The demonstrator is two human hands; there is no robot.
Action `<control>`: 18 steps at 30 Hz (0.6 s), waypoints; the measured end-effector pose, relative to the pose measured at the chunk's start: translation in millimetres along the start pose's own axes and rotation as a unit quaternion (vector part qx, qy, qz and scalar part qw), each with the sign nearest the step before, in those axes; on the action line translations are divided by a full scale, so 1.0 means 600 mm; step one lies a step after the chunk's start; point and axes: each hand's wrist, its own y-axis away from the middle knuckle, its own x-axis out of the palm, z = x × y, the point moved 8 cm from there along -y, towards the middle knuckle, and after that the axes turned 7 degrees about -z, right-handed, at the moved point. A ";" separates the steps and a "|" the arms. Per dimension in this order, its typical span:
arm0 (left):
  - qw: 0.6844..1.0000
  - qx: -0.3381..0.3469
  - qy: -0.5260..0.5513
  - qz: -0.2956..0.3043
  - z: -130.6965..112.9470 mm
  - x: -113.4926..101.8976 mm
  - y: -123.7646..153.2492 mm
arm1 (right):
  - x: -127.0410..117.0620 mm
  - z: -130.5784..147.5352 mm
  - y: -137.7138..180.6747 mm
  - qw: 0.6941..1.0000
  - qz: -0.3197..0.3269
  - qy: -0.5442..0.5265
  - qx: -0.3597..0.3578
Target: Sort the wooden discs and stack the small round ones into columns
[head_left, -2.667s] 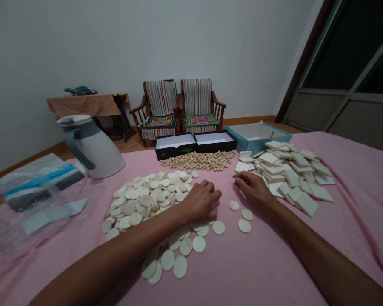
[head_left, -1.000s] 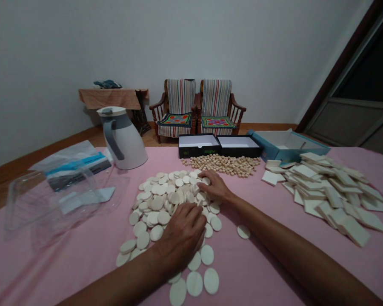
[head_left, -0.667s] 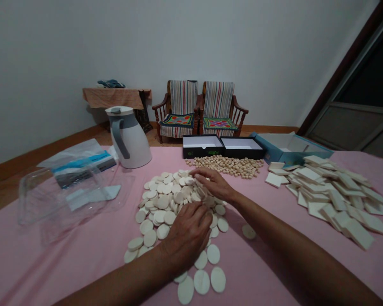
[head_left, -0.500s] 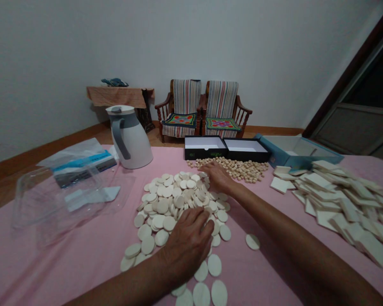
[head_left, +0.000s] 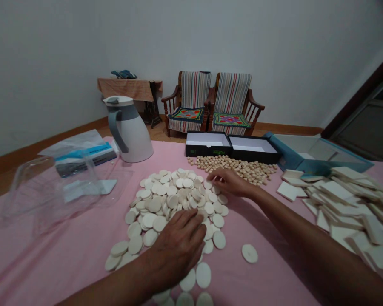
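A heap of pale round wooden discs (head_left: 159,204) lies in front of me on the pink cloth. My left hand (head_left: 180,240) is at the near right side of the heap, palm down, its fingers bent and close together over the discs. Its fingertips are hidden, so whatever is under them does not show. At the heap's far right edge is my right hand (head_left: 228,180), fingers loosely bent and apart from the thumb. One disc (head_left: 208,185) lies right by its fingertips; I cannot make out a grip on it. A single disc (head_left: 249,253) lies apart to the right.
Small wooden beads (head_left: 242,168) lie before two black box halves (head_left: 207,150). Square wooden pieces (head_left: 341,199) are piled at right by a blue box (head_left: 293,163). Left stand a white-grey jug (head_left: 135,138), clear plastic trays (head_left: 28,191) and a blue-grey packet (head_left: 86,158).
My right hand has drawn back slightly toward me and its fingers show more clearly beside the heap. My left hand has shifted a little left and nearer. The camera view has turned slightly.
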 end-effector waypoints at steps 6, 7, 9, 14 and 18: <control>0.998 -0.036 0.035 0.022 0.009 -0.009 -0.042 | -0.043 -0.054 0.095 0.989 -0.117 0.012 0.087; 0.999 -0.030 0.038 0.022 0.007 -0.005 -0.060 | -0.042 -0.057 0.112 0.986 -0.138 0.016 0.093; 0.997 -0.035 0.035 0.059 0.009 0.022 -0.100 | -0.040 -0.057 0.140 0.979 -0.180 0.017 0.093; 0.984 -0.106 -0.042 0.138 0.040 0.113 -0.191 | -0.034 -0.054 0.166 0.970 -0.235 -0.024 0.058; 0.978 -0.121 -0.079 0.153 0.056 0.142 -0.209 | -0.033 -0.062 0.160 0.967 -0.248 -0.029 0.052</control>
